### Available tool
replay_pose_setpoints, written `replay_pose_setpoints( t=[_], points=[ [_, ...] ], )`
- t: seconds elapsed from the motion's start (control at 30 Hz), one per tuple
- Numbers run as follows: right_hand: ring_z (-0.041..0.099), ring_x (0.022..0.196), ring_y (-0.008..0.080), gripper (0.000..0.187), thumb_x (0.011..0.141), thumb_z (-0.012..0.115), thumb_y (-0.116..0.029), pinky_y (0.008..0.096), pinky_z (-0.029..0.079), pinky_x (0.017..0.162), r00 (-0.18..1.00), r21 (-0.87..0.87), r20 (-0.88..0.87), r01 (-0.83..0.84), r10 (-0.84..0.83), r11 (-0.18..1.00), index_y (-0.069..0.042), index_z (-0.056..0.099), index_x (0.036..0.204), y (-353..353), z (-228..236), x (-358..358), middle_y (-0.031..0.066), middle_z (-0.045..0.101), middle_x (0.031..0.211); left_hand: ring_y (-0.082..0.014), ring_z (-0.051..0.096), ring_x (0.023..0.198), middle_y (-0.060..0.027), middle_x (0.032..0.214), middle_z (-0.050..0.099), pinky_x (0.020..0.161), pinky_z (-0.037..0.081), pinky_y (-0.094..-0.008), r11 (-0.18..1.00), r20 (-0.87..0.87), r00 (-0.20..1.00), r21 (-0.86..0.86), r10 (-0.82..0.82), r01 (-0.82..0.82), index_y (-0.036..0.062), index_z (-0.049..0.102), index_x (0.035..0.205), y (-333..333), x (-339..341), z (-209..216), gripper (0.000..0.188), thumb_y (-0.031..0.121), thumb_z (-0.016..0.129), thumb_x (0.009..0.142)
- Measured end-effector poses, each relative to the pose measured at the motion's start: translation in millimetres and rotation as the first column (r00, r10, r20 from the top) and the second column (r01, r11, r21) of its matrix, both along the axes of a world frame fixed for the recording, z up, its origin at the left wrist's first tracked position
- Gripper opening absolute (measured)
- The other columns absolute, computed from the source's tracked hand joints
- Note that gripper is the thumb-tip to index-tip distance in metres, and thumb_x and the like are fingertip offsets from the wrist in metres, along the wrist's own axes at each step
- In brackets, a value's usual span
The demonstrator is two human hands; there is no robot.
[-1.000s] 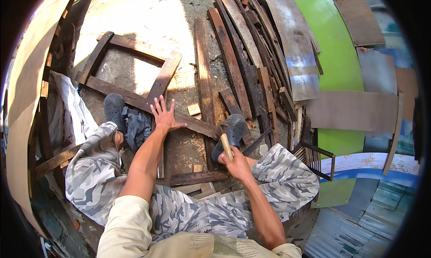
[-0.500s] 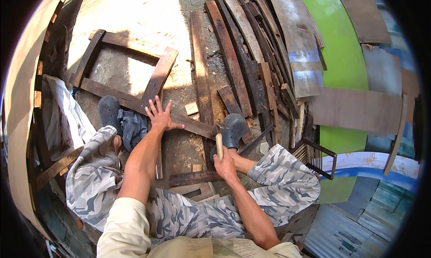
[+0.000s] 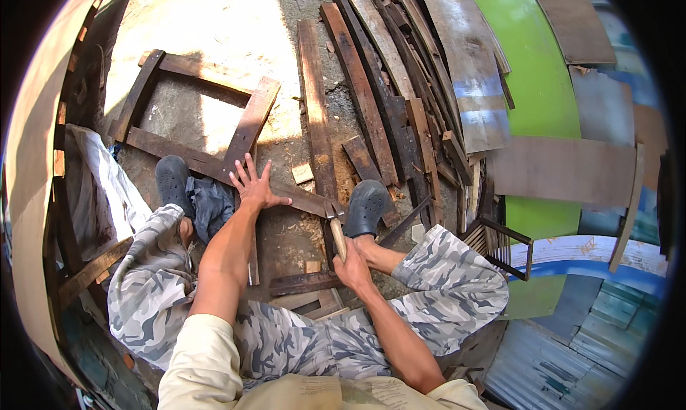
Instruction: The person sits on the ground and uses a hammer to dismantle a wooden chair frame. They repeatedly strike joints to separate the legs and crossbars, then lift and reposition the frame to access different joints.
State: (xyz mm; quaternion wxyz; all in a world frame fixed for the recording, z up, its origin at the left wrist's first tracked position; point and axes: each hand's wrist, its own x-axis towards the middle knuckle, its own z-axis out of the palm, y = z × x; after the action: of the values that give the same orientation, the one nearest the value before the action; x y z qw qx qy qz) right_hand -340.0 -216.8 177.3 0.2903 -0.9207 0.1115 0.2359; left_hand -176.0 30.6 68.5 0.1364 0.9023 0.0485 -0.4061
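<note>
My left hand [image 3: 253,190] lies with its fingers spread on a wooden frame [image 3: 171,150] of dark boards, near the joint where a crosspiece [image 3: 251,118] meets the long board. In my closed right hand [image 3: 352,264] is a hammer, gripped by its pale wooden handle [image 3: 339,237]. The hammer's head [image 3: 331,210] is at the right end of the long board, beside my right clog; whether it touches the wood I cannot tell.
My grey clogs [image 3: 369,208] stand on both sides of the long board. Long dark planks [image 3: 361,88] are stacked to the right, with metal and green sheets [image 3: 536,60] beyond. A small wood block [image 3: 302,173] and a dark crumpled bag [image 3: 211,206] lie close by.
The hammer has swung left, from beside the right clog to the end of the long board. My right hand has shifted slightly left; my left hand stays spread on the frame.
</note>
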Motion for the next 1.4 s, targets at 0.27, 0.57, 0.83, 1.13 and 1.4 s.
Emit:
replay_pose_setpoints(
  t=[0.27, 0.57, 0.83, 1.13, 1.4],
  points=[
    [0.065, 0.082, 0.0465, 0.043, 0.090, 0.063, -0.019, 0.0465, 0.052, 0.074, 0.947, 0.245, 0.229, 0.167, -0.224, 0.955, -0.001, 0.051, 0.127, 25.0, 65.7, 57.2, 0.0251, 0.066, 0.090, -0.0515, -0.028, 0.144, -0.0270, 0.158, -0.029, 0.112, -0.009, -0.0704, 1.000, 0.005, 1.000, 0.000, 0.018, -0.018, 0.0266, 0.010, 0.161, 1.5, 0.7, -1.6, 0.142, 0.084, 0.077, 0.050],
    [0.061, 0.092, 0.0507, 0.035, 0.085, 0.063, -0.021, 0.0527, 0.048, 0.081, 0.990, 0.037, -0.032, 0.139, -0.138, 0.990, 0.001, 0.054, 0.110, 13.0, 31.1, 13.4, 0.0308, 0.063, 0.092, -0.0522, -0.029, 0.143, -0.0265, 0.158, -0.030, 0.111, -0.009, -0.0710, 1.000, -0.007, 1.000, 0.010, 0.027, -0.027, 0.0279, 0.009, 0.161, 0.8, -0.3, -0.9, 0.143, 0.084, 0.077, 0.048],
    [0.063, 0.094, 0.0490, 0.030, 0.085, 0.063, -0.017, 0.0506, 0.048, 0.077, 0.990, 0.043, 0.038, 0.135, -0.136, 0.990, 0.001, 0.053, 0.107, 3.8, -5.8, -14.5, 0.0316, 0.062, 0.091, -0.0519, -0.029, 0.143, -0.0261, 0.158, -0.030, 0.111, -0.010, -0.0710, 1.000, -0.008, 1.000, -0.003, 0.025, -0.025, 0.0252, 0.011, 0.161, -1.6, 4.2, 2.8, 0.144, 0.082, 0.079, 0.048],
    [0.063, 0.093, 0.0515, 0.030, 0.085, 0.063, -0.017, 0.0537, 0.048, 0.078, 0.960, 0.124, 0.033, 0.271, -0.276, 0.955, -0.001, 0.053, 0.108, 12.5, 40.8, 21.3, 0.0344, 0.063, 0.091, -0.0497, -0.032, 0.143, -0.0237, 0.158, -0.032, 0.110, -0.011, -0.0722, 0.999, -0.025, 0.999, 0.020, 0.035, -0.035, 0.0263, 0.010, 0.161, -0.7, 4.1, 0.8, 0.143, 0.082, 0.079, 0.049],
    [0.063, 0.093, 0.0493, 0.031, 0.085, 0.063, -0.018, 0.0523, 0.048, 0.079, 0.988, -0.003, -0.081, 0.135, -0.135, 0.991, 0.002, 0.052, 0.106, 8.7, 12.3, 14.6, 0.0324, 0.063, 0.092, -0.0502, -0.028, 0.144, -0.0228, 0.160, -0.030, 0.111, -0.008, -0.0728, 0.999, -0.021, 0.999, 0.035, 0.028, -0.027, 0.0246, 0.011, 0.161, -3.0, 10.8, 9.8, 0.142, 0.082, 0.078, 0.050]
  ],
)
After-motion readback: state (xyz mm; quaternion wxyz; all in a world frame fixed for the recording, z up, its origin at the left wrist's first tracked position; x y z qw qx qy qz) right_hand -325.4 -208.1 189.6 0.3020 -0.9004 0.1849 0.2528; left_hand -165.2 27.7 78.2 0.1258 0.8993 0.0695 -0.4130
